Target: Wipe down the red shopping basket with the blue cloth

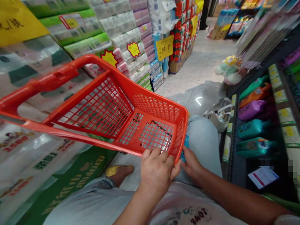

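An empty orange plastic shopping basket (122, 103) is tilted up in front of me, its handle (47, 78) swung to the upper left. My left hand (156, 170) grips the basket's near rim at its corner. My right hand (192, 162) is just right of that corner, pinching a small blue thing (186, 143) that is mostly hidden behind the basket's edge. My knees in light trousers are below.
Stacked packs of tissue and paper rolls with yellow price tags (164, 47) fill the left side. A dark shelf (257, 125) with coloured bottles stands at the right. A white bag (219, 114) lies on the tiled aisle floor (199, 75).
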### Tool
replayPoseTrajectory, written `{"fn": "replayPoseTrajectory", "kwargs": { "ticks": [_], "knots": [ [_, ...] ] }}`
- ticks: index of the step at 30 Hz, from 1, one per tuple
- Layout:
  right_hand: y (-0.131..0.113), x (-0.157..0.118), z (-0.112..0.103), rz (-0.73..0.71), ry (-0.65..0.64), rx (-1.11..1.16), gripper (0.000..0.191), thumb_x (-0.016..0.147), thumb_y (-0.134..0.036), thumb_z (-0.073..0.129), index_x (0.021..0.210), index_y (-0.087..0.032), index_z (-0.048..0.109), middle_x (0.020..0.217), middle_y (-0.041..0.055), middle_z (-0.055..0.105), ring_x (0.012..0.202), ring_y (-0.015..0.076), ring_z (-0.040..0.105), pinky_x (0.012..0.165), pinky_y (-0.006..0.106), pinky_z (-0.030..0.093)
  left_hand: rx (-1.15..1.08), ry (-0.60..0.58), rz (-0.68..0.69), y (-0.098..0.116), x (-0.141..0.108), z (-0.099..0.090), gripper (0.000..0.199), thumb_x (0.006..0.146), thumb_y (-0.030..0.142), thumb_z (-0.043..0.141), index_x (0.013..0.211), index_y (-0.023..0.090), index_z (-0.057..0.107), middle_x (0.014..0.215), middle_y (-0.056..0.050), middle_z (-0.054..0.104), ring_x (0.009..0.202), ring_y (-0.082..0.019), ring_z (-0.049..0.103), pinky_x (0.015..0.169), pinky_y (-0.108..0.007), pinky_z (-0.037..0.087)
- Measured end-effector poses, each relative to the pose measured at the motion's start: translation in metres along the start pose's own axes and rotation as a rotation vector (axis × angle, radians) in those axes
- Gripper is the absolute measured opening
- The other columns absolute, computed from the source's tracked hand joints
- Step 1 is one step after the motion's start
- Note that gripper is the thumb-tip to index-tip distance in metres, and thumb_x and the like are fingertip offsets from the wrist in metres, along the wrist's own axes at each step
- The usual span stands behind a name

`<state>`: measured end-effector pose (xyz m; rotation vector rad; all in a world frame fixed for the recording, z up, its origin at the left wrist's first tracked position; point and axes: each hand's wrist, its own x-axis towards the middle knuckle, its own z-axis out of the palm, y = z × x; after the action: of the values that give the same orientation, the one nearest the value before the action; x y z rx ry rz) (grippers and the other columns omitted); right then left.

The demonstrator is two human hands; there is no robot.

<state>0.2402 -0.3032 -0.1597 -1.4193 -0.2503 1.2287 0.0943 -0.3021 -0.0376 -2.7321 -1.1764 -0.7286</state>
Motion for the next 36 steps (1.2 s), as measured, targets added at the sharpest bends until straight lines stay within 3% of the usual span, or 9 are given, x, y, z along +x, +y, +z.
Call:
{"fn": "replayPoseTrajectory", "kwargs": {
  "ticks": [4, 10, 16, 20, 22, 27, 30, 33, 36],
  "knots": [
    [-0.029, 0.018, 0.003, 0.036, 0.037, 0.015, 0.028, 0.063, -0.040, 0.069, 0.078, -0.021, 0.056, 0.063, -0.0047, 0.062, 0.050, 0.0126, 0.054, 0.047, 0.025, 0.047, -0.003, 0.026, -0.013, 0.002, -0.003, 0.003, 0.032, 0.088, 0.038, 0.067, 0.062, 0.021, 0.058, 0.061, 0.001, 0.059, 0.070, -0.018, 0.049, 0.071, -0.038, 0.028],
    [-0.082, 0.012, 0.009, -0.241, 0.078, 0.009, 0.032, 0.064, -0.032, 0.070, 0.092, -0.021, 0.059, 0.074, -0.0070, 0.063, 0.057, 0.0098, 0.055, 0.054, 0.021, 0.046, -0.036, 0.019, -0.020, 0.004, -0.011, 0.005, 0.032, 0.086, 0.039, 0.071, 0.063, 0.021, 0.057, 0.061, 0.002, 0.056, 0.071, -0.018, 0.046, 0.070, -0.037, 0.026],
    [-0.130, 0.020, 0.004, -0.724, 0.198, -0.599, 0.026, 0.072, -0.038, 0.067, 0.089, -0.019, 0.062, 0.069, -0.0035, 0.057, 0.060, 0.0135, 0.051, 0.058, 0.027, 0.045, -0.039, 0.027, 0.010, 0.002, -0.018, 0.002, 0.033, 0.087, 0.043, 0.070, 0.065, 0.021, 0.057, 0.061, 0.003, 0.055, 0.073, -0.017, 0.047, 0.072, -0.037, 0.027],
    [-0.144, 0.009, -0.004, -1.090, -0.132, -1.181, 0.030, 0.080, -0.038, 0.060, 0.102, -0.019, 0.067, 0.097, 0.0075, 0.068, 0.091, 0.0246, 0.063, 0.080, 0.037, 0.050, -0.070, 0.027, 0.007, 0.002, -0.019, 0.004, 0.034, 0.087, 0.045, 0.070, 0.068, 0.021, 0.057, 0.064, 0.004, 0.055, 0.073, -0.017, 0.048, 0.075, -0.036, 0.029],
    [-0.150, 0.002, -0.008, -1.111, -0.285, -1.396, 0.034, 0.083, -0.039, 0.057, 0.109, -0.020, 0.067, 0.109, 0.0100, 0.068, 0.096, 0.0275, 0.064, 0.079, 0.039, 0.050, -0.091, 0.040, 0.012, 0.002, -0.020, 0.005, 0.034, 0.087, 0.046, 0.071, 0.069, 0.021, 0.057, 0.065, 0.004, 0.055, 0.074, -0.017, 0.049, 0.078, -0.036, 0.031],
    [-0.176, 0.013, 0.004, -1.004, -0.275, -1.529, 0.033, 0.073, -0.041, 0.065, 0.101, -0.026, 0.072, 0.096, 0.0073, 0.071, 0.075, 0.0246, 0.061, 0.067, 0.037, 0.045, -0.146, 0.038, 0.026, -0.007, -0.025, -0.005, 0.037, 0.090, 0.051, 0.066, 0.072, 0.020, 0.060, 0.065, 0.004, 0.058, 0.072, -0.016, 0.051, 0.081, -0.035, 0.037],
    [-0.189, 0.020, 0.036, -0.919, -0.600, -1.514, 0.024, 0.071, -0.039, 0.068, 0.091, -0.028, 0.073, 0.086, 0.0035, 0.071, 0.074, 0.0225, 0.062, 0.068, 0.034, 0.044, -0.127, 0.036, 0.033, -0.037, -0.026, -0.022, 0.038, 0.094, 0.052, 0.058, 0.074, 0.020, 0.063, 0.066, 0.002, 0.061, 0.069, -0.015, 0.052, 0.079, -0.035, 0.041],
    [-0.188, 0.020, 0.083, -0.881, -0.927, -1.534, 0.019, 0.074, -0.034, 0.066, 0.091, -0.028, 0.073, 0.089, 0.0017, 0.072, 0.080, 0.0213, 0.064, 0.073, 0.032, 0.045, 0.003, 0.043, 0.035, -0.085, -0.027, -0.043, 0.040, 0.094, 0.049, 0.059, 0.067, 0.020, 0.061, 0.061, 0.002, 0.058, 0.064, -0.015, 0.051, 0.072, -0.033, 0.042],
    [-0.171, 0.025, 0.139, -0.865, -1.089, -1.664, 0.015, 0.075, -0.027, 0.067, 0.089, -0.026, 0.072, 0.091, 0.0016, 0.072, 0.081, 0.0198, 0.064, 0.070, 0.030, 0.043, 0.146, 0.075, 0.094, -0.136, -0.029, -0.061, 0.039, 0.094, 0.040, 0.062, 0.061, 0.020, 0.057, 0.057, 0.002, 0.055, 0.060, -0.014, 0.051, 0.069, -0.031, 0.044]
  ]
}}
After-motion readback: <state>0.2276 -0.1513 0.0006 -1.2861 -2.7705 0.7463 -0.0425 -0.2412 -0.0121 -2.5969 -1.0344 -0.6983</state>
